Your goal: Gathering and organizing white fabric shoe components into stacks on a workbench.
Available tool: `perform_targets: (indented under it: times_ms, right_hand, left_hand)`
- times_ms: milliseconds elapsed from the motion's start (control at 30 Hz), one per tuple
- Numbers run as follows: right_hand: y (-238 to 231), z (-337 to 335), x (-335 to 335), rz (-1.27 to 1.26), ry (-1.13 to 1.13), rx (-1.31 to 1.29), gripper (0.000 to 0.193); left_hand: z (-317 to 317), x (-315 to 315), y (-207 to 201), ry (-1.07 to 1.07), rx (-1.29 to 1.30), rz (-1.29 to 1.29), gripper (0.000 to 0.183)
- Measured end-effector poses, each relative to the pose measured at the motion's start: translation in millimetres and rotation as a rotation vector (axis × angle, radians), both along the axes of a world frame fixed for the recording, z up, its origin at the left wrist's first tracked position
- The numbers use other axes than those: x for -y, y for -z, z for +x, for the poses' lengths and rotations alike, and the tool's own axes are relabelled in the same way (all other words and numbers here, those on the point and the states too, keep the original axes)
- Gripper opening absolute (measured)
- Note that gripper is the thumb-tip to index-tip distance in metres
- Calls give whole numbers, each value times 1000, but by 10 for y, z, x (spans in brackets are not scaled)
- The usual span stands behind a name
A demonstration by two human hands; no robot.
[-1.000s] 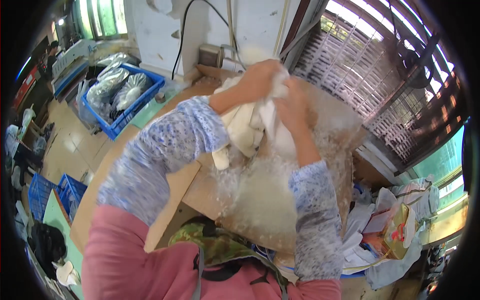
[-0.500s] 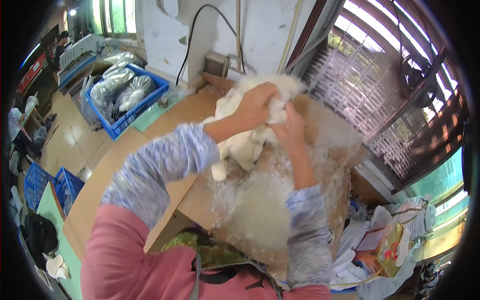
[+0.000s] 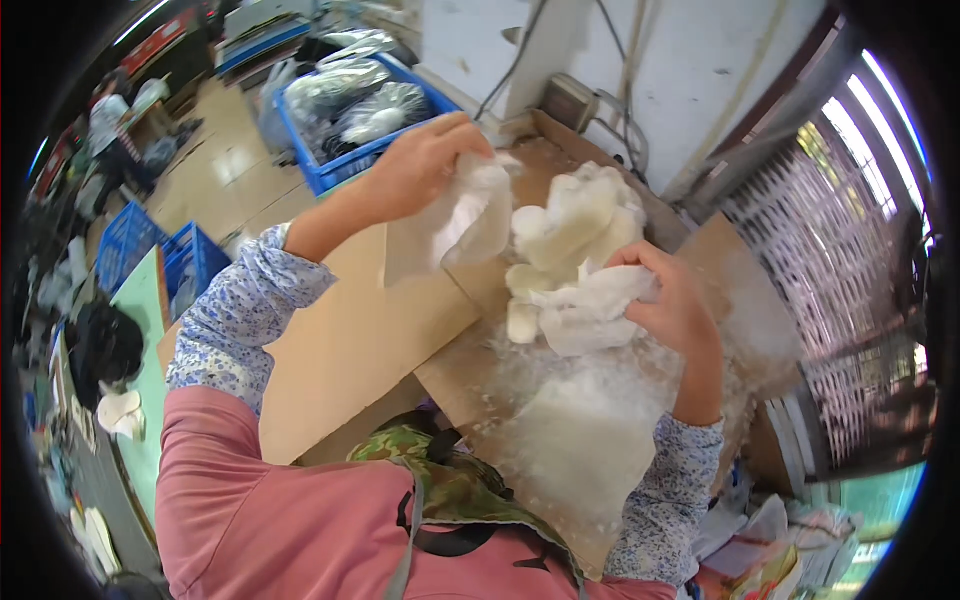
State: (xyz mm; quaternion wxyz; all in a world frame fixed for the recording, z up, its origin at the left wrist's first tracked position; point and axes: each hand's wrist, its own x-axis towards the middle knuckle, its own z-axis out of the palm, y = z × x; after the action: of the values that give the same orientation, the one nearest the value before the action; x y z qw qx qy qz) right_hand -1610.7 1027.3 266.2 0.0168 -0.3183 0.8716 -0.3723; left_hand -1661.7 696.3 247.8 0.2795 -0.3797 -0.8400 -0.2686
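Observation:
My left hand is raised over the left part of the brown work surface, its fingers closed on a thin white cloth piece that hangs down, blurred by motion. To the right, my right hand pinches a crumpled white cloth piece. Just beyond that piece lies a heap of cream, rounded, soft-looking pieces. The crumpled cloth overlaps the heap's near side. A pale patch of loose white fluff covers the surface between my forearms.
A blue crate of plastic-bagged goods stands at the far left, more blue crates nearer. A wall with a box-shaped fitting and cables borders the back. Barred window at right; bags below it. A person is at the far left.
My hands were together over the heap and have come apart, left hand leftward and right hand nearer me, each with white cloth. The view has turned left.

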Motion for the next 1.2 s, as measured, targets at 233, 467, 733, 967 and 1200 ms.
perform_targets:
  times_ms: [233,467,733,967,1200]
  right_hand:
    - [64,-240,1047,35,-478,207,43]
    - [893,-804,1853,-322,-343,57,41]
    - [1457,-883,2186,-289,-130,333,34]
    - [1746,-1111,2228,-619,-128,386,49]
    - [2686,-1337,1611,-360,110,812,50]
  left_hand:
    - [454,202,305,-220,56,34,33]
    - [424,454,1064,-145,873,991,20]
    - [638,493,1585,-157,675,691,51]
    - [203,813,1684,-45,1036,1246,59]
    - [-291,1316,2401,-113,1128,1270,59]
